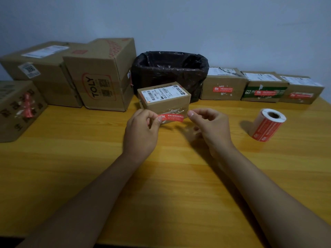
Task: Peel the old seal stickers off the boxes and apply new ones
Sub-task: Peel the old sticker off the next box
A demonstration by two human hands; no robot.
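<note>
A small cardboard box (163, 102) with a white shipping label on top stands mid-table, with torn sticker residue and clear tape on its front face. In front of that face a red seal sticker (172, 118) is held level. My left hand (143, 129) pinches its left end between thumb and forefinger. My right hand (209, 126) has curled fingers, and its thumb tip lies right at the sticker's right end; whether it pinches that end I cannot tell. A roll of red stickers (267, 124) lies on its side to the right.
A bin lined with a black bag (170, 68) stands behind the small box. Three small boxes (223, 85) with red seals line the back right. Large boxes (100, 76) fill the back left, and one with a torn red seal (19, 108) stands at the left edge. The wooden table (161, 176) reaches toward me.
</note>
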